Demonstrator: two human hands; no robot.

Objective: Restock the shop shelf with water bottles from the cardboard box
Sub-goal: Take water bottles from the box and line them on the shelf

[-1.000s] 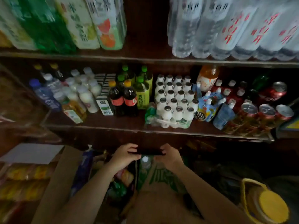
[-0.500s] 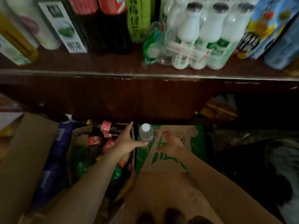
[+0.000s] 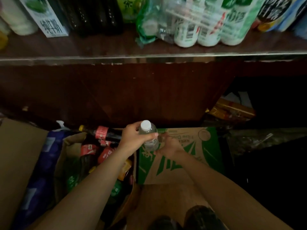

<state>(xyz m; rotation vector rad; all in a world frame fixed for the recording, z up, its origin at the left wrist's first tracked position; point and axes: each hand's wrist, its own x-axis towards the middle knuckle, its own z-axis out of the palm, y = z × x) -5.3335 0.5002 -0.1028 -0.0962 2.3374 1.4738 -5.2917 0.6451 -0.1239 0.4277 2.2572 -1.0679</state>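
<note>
A clear water bottle [image 3: 147, 133] with a white cap stands upright at the left edge of a green-and-brown cardboard box [image 3: 191, 156] on the floor. My left hand [image 3: 134, 140] grips the bottle around its shoulder, thumb across the front. Just right of the bottle's lower part, my right hand [image 3: 169, 146] rests on the box top; whether it touches the bottle is unclear. The wooden shop shelf [image 3: 99, 52] runs across the top of the view, above the box.
On the shelf stand a wrapped pack of white-and-green bottles [image 3: 207, 27], dark soda bottles [image 3: 93, 15] and a carton [image 3: 48, 19]. Left of the box, an open box holds cola bottles [image 3: 99, 146]. A brown flap [image 3: 18, 163] lies far left. Dark clutter fills the right.
My head dropped from the shelves toward the floor box. My left hand, open beside the bottle half a second ago, now grips it, and the bottle stands higher.
</note>
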